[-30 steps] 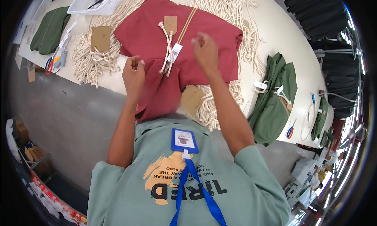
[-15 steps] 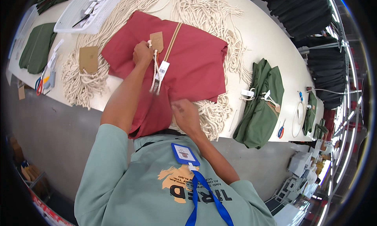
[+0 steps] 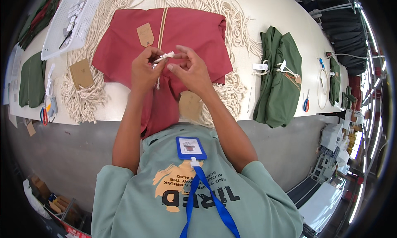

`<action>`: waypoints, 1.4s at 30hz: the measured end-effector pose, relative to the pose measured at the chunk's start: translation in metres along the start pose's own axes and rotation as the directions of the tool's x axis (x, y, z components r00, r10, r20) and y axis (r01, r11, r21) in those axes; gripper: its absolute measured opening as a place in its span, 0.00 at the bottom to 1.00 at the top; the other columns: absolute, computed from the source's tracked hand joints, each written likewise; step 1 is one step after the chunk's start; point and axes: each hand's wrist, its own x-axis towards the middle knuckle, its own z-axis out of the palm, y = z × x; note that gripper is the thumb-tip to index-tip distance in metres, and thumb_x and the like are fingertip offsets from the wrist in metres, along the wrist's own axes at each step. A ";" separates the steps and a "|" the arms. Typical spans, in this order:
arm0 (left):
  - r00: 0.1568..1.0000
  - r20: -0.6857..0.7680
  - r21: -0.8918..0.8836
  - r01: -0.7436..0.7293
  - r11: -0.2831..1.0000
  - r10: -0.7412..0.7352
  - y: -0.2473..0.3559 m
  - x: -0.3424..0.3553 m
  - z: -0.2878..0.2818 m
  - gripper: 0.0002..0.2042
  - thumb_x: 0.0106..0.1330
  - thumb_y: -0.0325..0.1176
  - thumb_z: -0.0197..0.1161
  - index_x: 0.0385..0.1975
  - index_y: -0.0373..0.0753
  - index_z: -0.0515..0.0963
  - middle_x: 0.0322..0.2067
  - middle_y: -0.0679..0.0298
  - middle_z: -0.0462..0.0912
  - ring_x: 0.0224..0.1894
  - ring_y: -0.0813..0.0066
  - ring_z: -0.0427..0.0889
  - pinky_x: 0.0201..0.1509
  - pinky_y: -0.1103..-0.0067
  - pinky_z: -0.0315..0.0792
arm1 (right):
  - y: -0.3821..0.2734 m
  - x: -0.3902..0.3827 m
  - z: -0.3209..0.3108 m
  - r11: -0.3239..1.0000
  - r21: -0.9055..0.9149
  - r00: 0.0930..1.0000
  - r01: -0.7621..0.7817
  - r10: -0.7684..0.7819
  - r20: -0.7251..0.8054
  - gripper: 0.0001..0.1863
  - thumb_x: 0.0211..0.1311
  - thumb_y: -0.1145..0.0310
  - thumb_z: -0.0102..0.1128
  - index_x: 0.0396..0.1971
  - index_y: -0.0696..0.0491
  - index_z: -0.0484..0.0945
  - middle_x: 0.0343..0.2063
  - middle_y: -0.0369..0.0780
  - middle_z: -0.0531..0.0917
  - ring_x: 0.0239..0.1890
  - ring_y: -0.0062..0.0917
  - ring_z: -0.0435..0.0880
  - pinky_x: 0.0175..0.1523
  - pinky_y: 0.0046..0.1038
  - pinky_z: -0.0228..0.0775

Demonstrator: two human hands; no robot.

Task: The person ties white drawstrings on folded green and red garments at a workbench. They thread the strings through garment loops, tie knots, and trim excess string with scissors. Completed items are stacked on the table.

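A dark red folded fabric piece with a tan stripe lies on the white table in front of me, its lower part hanging toward my body. Over it, my left hand pinches a white cotton rope near its knotted end. My right hand is at the rope's tip, thumb and fingers apart; whether a fingertip touches it is hard to tell. A brown card tag rests on the red fabric beside the stripe. Another brown tag sits below my right hand.
Heaps of cream rope lie around and under the red fabric, with a brown tag on the left heap. Green folded fabric bundles lie at right and left. A white basket stands far left. Red-and-blue cutters lie right.
My right hand has risen from the fabric's lower edge to the rope. The left hand has lowered slightly, holding the rope's end up. A brown tag near my body has come into view.
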 end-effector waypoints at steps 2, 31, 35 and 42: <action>0.997 0.001 0.007 -0.072 0.997 0.072 0.007 -0.010 0.002 0.08 0.57 0.20 0.68 0.35 0.34 0.78 0.27 0.62 0.82 0.31 0.78 0.82 0.34 0.80 0.75 | 0.004 0.005 0.005 0.996 0.056 0.995 -0.071 0.067 0.067 0.23 0.58 0.71 0.70 0.53 0.60 0.77 0.36 0.39 0.84 0.34 0.19 0.82 0.39 0.22 0.76; 0.831 0.334 -0.377 0.550 0.745 -0.445 -0.045 0.007 -0.039 0.10 0.67 0.28 0.65 0.43 0.29 0.83 0.34 0.64 0.87 0.31 0.85 0.81 0.35 0.85 0.75 | 0.001 0.004 0.016 0.987 -0.036 0.976 -0.155 0.147 -0.163 0.05 0.67 0.78 0.58 0.40 0.64 0.79 0.31 0.39 0.84 0.32 0.19 0.84 0.40 0.21 0.81; 0.896 0.285 -0.102 0.382 0.919 -0.341 -0.062 0.028 -0.060 0.12 0.62 0.32 0.70 0.41 0.31 0.84 0.29 0.61 0.86 0.31 0.72 0.84 0.38 0.77 0.77 | 0.003 -0.035 0.020 0.973 -0.069 0.922 -0.221 0.186 -0.341 0.05 0.67 0.77 0.59 0.39 0.63 0.79 0.30 0.39 0.83 0.32 0.19 0.84 0.40 0.22 0.81; 0.998 -0.032 0.068 0.050 0.996 -0.048 -0.094 -0.020 -0.279 0.08 0.68 0.28 0.64 0.43 0.33 0.83 0.34 0.62 0.86 0.35 0.78 0.83 0.39 0.81 0.77 | 0.028 -0.164 0.125 0.949 0.030 0.652 -0.313 0.238 -0.720 0.09 0.66 0.71 0.61 0.39 0.62 0.80 0.29 0.38 0.83 0.30 0.19 0.83 0.37 0.24 0.81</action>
